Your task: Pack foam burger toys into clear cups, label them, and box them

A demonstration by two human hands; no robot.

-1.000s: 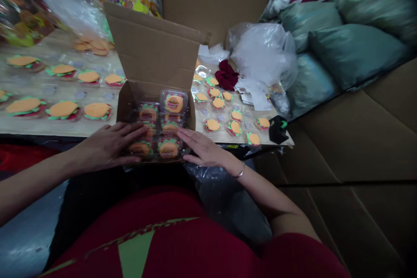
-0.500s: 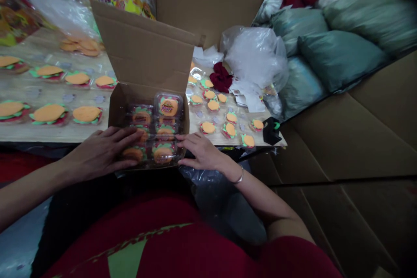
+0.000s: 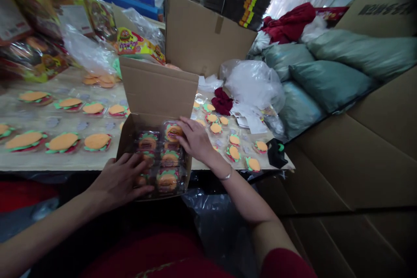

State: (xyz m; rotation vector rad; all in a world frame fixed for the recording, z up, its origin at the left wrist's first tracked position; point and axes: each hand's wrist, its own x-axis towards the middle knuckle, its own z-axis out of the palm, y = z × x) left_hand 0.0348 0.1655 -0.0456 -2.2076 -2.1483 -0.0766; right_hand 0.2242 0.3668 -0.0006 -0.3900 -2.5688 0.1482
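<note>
A small open cardboard box (image 3: 156,91) sits at the table's near edge, its lid flap standing up. It is packed with clear plastic packs of burger-shaped sweets (image 3: 167,180). One pack (image 3: 172,131) sits on top at the back right of the box. My right hand (image 3: 195,139) rests against that top pack, fingers curled on its right side. My left hand (image 3: 120,180) lies flat on the packs at the box's near left corner, fingers spread.
Rows of burger sweets (image 3: 61,141) lie on the wooden table (image 3: 65,163) to the left, smaller ones (image 3: 233,152) to the right. A dark red cloth (image 3: 223,100), a clear plastic bag (image 3: 252,82), a black tape dispenser (image 3: 275,153), large cardboard boxes (image 3: 205,37) and green sacks (image 3: 329,80) surround.
My right hand has moved from the box's near right corner up to the top pack at the back. My left hand stays on the near packs. The camera has tilted upward.
</note>
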